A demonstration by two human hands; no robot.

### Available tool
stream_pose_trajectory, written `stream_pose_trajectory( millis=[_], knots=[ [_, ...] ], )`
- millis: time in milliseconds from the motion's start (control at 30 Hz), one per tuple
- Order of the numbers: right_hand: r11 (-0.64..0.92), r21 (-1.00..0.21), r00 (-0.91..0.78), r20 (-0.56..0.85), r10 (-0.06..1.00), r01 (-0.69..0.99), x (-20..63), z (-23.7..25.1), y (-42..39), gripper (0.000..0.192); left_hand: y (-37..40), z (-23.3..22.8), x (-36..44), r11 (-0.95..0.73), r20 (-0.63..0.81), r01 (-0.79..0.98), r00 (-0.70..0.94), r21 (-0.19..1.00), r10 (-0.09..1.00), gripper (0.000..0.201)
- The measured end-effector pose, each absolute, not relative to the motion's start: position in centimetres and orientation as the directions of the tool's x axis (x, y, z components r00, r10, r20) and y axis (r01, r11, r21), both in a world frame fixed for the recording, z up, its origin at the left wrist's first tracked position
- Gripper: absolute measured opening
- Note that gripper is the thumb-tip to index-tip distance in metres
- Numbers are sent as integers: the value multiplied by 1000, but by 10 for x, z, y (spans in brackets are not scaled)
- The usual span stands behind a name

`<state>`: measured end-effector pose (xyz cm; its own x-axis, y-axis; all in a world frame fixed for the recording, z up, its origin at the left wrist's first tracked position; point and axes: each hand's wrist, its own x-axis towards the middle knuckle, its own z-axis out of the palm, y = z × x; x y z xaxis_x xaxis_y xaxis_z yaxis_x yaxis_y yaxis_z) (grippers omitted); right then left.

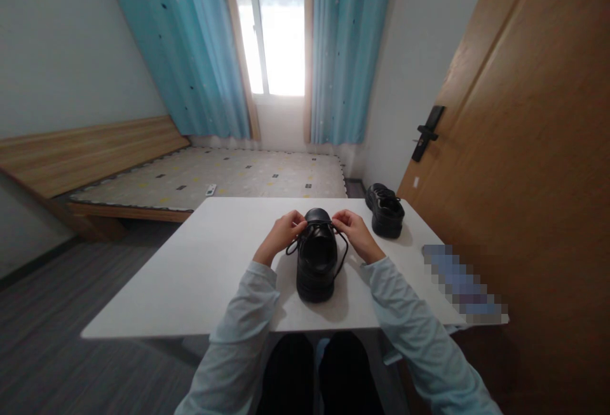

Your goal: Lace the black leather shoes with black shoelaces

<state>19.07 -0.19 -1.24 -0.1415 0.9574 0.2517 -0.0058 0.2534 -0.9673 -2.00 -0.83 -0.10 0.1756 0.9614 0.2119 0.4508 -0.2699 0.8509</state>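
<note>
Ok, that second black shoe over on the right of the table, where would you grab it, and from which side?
Take the second shoe by the rim of its open collar, coming from above. It stands upright on its thick sole on the white table, opening up, nothing touching it. Both hands are at the near shoe's laces.

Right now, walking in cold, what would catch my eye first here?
Probably the black shoe in the middle of the white table, with the left hand and right hand pinching its laces near the toe end. Next, a second black shoe sits alone at the table's far right corner. Behind, bright blue curtains frame a glaring window.
</note>
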Motion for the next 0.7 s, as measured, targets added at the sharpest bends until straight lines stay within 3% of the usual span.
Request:
stream_pose_trajectory(
  millis=[133,400,700],
  knots=[
    [182,-976,-173,200,964,-118,195,-11,-3,31,-7,-4,-21,-274,216,450,177,850,960,17],
    [211,-959,-108,234,966,-191,196,-10,-2,27,-5,-7,-22,-293,235,469,180,833,955,18],
    [424,-897,-85,416,905,123,195,-8,1,12,-6,-1,-20,-366,352,533,132,763,927,12]
  ],
)
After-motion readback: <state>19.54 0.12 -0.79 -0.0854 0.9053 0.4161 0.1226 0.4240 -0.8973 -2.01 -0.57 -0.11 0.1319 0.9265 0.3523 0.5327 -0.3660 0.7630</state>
